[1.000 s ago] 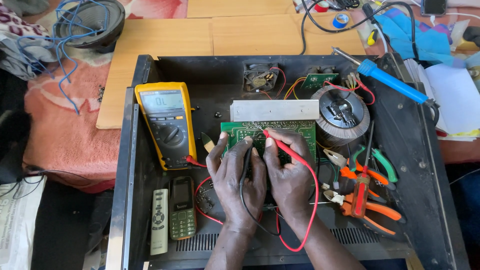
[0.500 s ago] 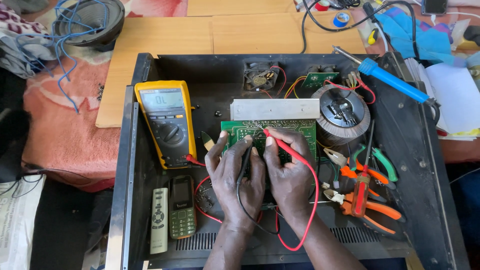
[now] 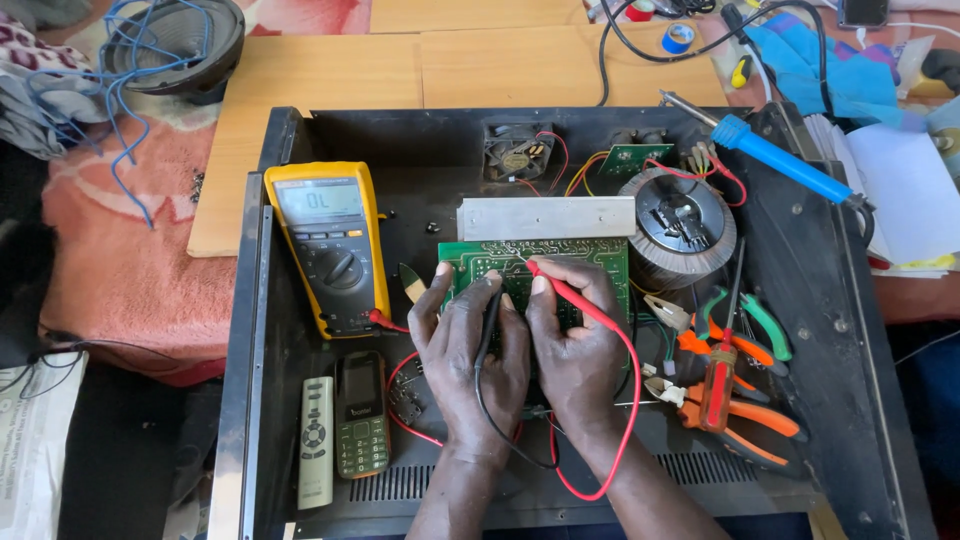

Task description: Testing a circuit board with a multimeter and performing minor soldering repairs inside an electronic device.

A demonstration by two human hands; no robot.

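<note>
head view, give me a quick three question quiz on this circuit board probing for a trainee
1. True or false: the right hand holds the red probe with its tip on the green circuit board.
2. Which probe does the left hand hold? A) black B) yellow C) blue
3. Fill in: the yellow multimeter lies to the ____ of the board as the camera sees it.

Key: 1 true; 2 A, the black probe; 3 left.
</note>
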